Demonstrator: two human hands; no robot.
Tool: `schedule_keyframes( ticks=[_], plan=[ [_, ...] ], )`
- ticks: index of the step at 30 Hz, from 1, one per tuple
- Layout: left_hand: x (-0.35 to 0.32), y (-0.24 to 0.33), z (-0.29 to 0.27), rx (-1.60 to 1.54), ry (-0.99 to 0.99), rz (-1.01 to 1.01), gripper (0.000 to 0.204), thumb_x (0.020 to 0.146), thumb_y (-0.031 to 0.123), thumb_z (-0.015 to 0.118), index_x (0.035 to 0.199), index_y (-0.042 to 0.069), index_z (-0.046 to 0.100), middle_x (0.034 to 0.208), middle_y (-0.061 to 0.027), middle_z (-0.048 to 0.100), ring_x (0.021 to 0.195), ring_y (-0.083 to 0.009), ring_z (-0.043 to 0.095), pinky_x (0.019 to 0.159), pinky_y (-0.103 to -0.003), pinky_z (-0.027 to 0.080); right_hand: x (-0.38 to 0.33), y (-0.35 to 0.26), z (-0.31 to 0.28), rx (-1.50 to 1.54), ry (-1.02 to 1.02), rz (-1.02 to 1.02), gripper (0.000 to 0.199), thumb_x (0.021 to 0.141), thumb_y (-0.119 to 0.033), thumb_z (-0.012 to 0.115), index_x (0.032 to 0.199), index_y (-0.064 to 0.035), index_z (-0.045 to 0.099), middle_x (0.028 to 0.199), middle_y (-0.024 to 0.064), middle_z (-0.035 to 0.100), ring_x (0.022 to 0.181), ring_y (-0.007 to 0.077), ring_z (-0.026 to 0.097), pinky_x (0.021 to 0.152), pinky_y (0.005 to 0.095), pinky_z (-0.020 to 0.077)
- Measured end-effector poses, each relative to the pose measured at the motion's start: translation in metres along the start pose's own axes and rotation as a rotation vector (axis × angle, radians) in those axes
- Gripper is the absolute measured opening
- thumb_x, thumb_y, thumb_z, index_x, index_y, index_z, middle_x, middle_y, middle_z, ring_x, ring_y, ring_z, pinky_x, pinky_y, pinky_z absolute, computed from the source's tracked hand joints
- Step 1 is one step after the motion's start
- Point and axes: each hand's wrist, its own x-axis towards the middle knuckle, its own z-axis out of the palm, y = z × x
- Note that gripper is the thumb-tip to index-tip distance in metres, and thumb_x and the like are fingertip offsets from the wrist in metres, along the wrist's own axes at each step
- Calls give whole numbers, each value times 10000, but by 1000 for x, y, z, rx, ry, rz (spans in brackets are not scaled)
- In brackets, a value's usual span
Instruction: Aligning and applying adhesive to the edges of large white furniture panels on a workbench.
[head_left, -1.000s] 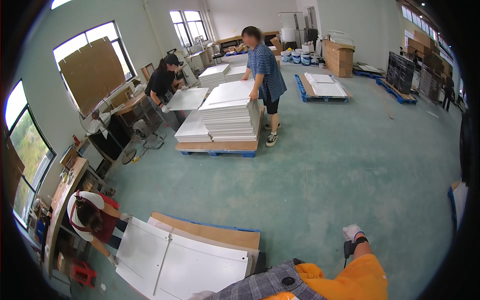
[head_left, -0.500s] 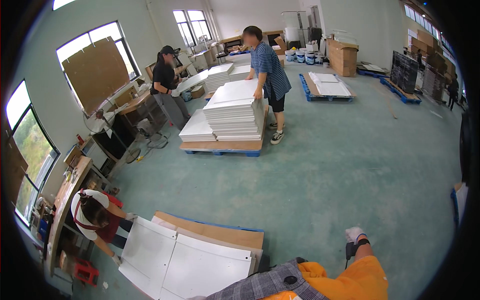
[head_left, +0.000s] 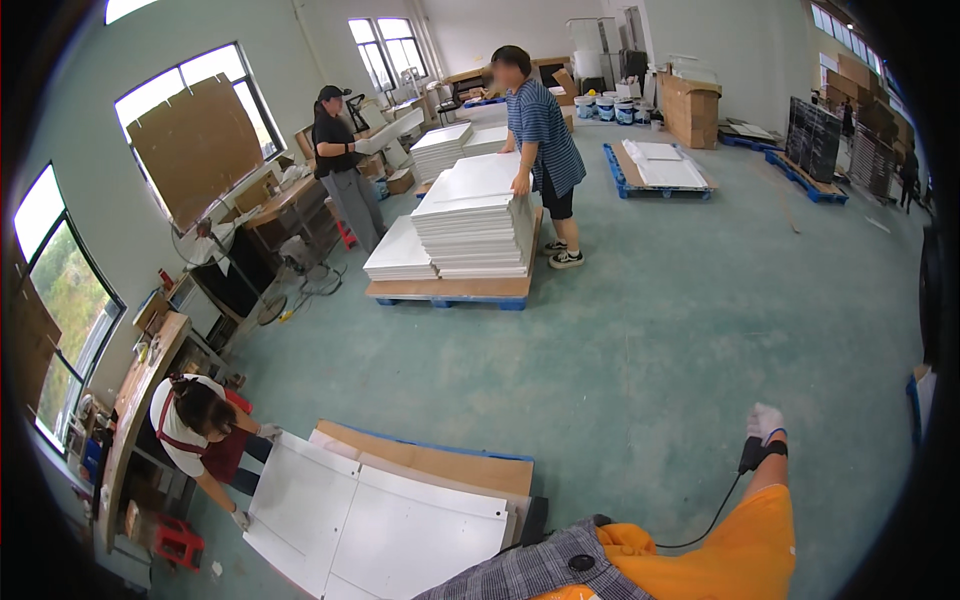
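My right hand (head_left: 768, 422), in a white glove, is held out to the right above the green floor. Its fingers look loosely curled, with nothing seen in them. A black strap and device (head_left: 760, 452) sit on that wrist, and a thin cable runs back toward my body. My left hand is out of view. Close by on my left lies a large white panel (head_left: 400, 520) with a seam across it and small holes near its edges. At its far left end, a co-worker in a red apron (head_left: 205, 420) grips the edge with gloved hands.
Under the panel show brown board (head_left: 430, 463) and a blue pallet edge. Farther off, a co-worker in a striped shirt (head_left: 545, 130) touches a stack of white panels (head_left: 470, 235); another in black (head_left: 335, 150) holds a white panel. A workbench (head_left: 140, 390) and red stool (head_left: 178, 543) stand left.
My right hand has risen and swung outward to the right, exposing its cable. The co-worker in black has raised and tilted their panel. The near panel has shifted slightly in view.
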Motion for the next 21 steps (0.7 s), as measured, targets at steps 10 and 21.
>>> schedule_keyframes(
  ticks=[10,21],
  plan=[
    [-20,23,-9,4,54,-109,400,826,442,580,983,93,696,983,-202,675,956,-370,631,838,-429,489,27,-36,-63,351,215,-128,276,937,-386,509,813,-144,561,646,-10,518,505,139,483,432,295,386],
    [65,-129,137,41,253,-118,383,845,428,595,1017,102,699,1016,-181,679,973,-337,636,853,-408,489,14,114,10,-175,54,67,212,908,-193,546,810,-15,606,690,72,562,590,236,556,510,403,437]
  ],
)
